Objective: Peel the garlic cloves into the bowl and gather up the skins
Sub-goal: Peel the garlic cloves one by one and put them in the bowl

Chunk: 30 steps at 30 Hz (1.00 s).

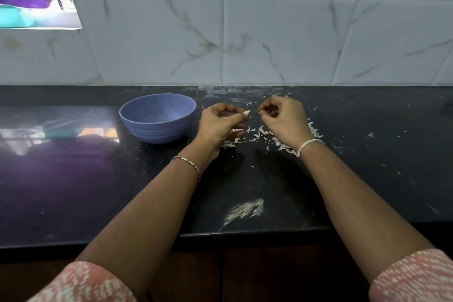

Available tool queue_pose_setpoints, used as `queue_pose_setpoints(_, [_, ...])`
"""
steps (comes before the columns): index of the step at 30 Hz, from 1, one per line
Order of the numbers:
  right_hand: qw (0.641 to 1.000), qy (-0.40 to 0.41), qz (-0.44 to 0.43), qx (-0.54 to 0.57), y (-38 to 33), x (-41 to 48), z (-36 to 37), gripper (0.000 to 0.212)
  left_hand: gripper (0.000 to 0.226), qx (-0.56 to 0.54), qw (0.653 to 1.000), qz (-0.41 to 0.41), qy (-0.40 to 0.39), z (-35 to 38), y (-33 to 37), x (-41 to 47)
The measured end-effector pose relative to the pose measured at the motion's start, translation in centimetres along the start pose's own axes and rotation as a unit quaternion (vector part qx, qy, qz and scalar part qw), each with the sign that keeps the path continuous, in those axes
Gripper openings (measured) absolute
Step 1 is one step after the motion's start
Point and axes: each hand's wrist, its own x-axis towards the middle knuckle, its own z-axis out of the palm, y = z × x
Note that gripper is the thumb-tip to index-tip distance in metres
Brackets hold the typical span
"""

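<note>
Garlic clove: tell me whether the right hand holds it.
No, the left hand pinches the garlic clove; the right hand pinches only a bit of skin.

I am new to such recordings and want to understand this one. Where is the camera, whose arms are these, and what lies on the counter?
There is no machine here: a person works with bare hands. The one picture comes from a camera worn on the head, looking down. The left hand pinches a garlic clove; the right hand pinches a tiny white scrap, probably skin. Below them, loose skins lie on the dark counter. A blue bowl stands left of the hands.
</note>
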Motion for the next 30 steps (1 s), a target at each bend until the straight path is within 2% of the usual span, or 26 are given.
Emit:
queue_pose_setpoints(3, [0.997,-0.053,0.003,-0.059,0.5,0.1,-0.5,0.013,0.010,-0.002,1.000,0.003,-0.002,-0.1,-0.1,0.2])
queue_pose_setpoints(5, [0.996,-0.032,-0.004,-0.079,0.1,0.1,-0.9,0.005,0.009,0.003,1.000,0.006,-0.002,-0.1,-0.2,0.2])
queue_pose_setpoints(6, [0.997,-0.017,-0.009,-0.080,0.0,0.1,-1.0,0.009,0.009,0.006,1.000,0.008,-0.002,-0.1,-0.2,0.2])
queue_pose_setpoints(8, [0.999,-0.007,-0.008,-0.042,-0.2,0.1,-1.2,0.021,0.010,0.012,1.000,0.012,-0.001,-0.1,-0.3,0.2])
queue_pose_setpoints(11, [0.995,-0.043,0.012,0.086,-0.5,0.0,-1.0,0.011,0.010,0.022,1.000,0.022,-0.002,0.0,-0.4,0.4])
queue_pose_setpoints(13, [0.989,-0.062,0.026,0.130,-0.7,0.0,-0.7,0.005,0.010,0.030,0.999,0.028,-0.003,0.0,-0.5,0.5])
queue_pose_setpoints(16, [0.993,-0.068,0.022,0.094,-0.9,-0.2,-0.4,0.001,0.010,0.034,0.999,0.038,-0.009,0.2,-0.5,0.4])
queue_pose_setpoints(21, [0.995,-0.070,0.019,0.074,-1.2,-0.5,-0.1,0.013,0.015,0.056,0.996,0.060,-0.018,0.0,-0.7,0.6])
queue_pose_setpoints(30, [0.992,-0.082,0.020,0.098,-1.3,-0.6,-0.3,0.011,0.012,0.023,0.998,0.055,-0.035,-0.2,-0.7,0.6])
